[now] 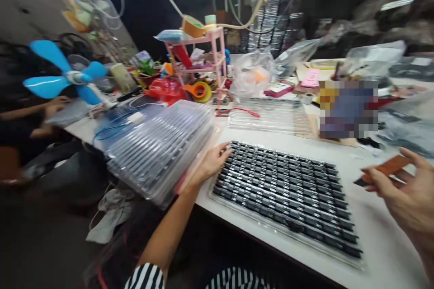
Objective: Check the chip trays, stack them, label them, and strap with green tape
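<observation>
A clear plastic tray (pixel 262 222) lies on the table, filled with rows of small black parts (pixel 285 185). My left hand (pixel 213 162) is at the tray's far left corner, thumb and fingers closed on its edge. Off the tray's right side, my right hand (pixel 403 185) grips a flat orange-brown piece with a dark pointed tip (pixel 389 167); its exact kind does not show. This piece is held above the table, apart from the tray.
Stacked clear trays (pixel 162 144) stand to the left, beside a blue fan (pixel 71 76). Behind are another clear tray (pixel 267 115), a pink rack (pixel 217 54), orange tape dispenser (pixel 198 91) and plastic bags (pixel 254 72). Cables hang overhead. Another person's hand (pixel 56 108) is at far left.
</observation>
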`<state>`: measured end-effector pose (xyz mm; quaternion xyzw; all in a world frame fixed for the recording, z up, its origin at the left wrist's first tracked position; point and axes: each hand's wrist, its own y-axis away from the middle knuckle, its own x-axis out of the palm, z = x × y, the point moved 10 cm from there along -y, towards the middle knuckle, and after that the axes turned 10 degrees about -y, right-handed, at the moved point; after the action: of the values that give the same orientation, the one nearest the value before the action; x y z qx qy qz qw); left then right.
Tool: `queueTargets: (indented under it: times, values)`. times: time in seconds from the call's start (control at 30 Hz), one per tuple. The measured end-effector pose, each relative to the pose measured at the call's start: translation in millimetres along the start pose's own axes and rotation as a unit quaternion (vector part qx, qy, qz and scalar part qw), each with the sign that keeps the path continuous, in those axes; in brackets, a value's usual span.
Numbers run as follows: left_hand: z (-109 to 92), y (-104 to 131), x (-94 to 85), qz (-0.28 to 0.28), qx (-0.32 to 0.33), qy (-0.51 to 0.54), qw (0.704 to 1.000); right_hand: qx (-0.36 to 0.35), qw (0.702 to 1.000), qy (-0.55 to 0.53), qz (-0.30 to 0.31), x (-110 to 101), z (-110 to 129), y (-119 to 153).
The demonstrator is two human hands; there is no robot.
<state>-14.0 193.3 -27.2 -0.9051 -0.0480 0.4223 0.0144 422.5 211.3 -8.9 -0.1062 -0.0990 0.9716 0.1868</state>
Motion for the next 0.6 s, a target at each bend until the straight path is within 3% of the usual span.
queueTargets:
  times: [0.2,0.33,0.5,0.6]
  values:
    - [-1.2,-27.9,8.3,0.0,0.02,-0.035,0.999,0.029,0.999,0.046,-0.003,-9.6,-13.5,-3.7]
    - [-1.3,-22.5,22.2,0.019,0.031,-0.058,0.998,0.032,0.999,0.042,0.009,-7.1,-20.3,-6.9]
    - [-4.0,-13.7,42.1,0.081,0.068,-0.099,0.989,0.039,0.997,0.065,0.027,-5.6,-26.3,-6.3]
    - [-3.3,-13.9,42.8,0.08,0.064,-0.111,0.988,0.038,0.996,0.075,0.022,-6.8,-29.0,-6.4]
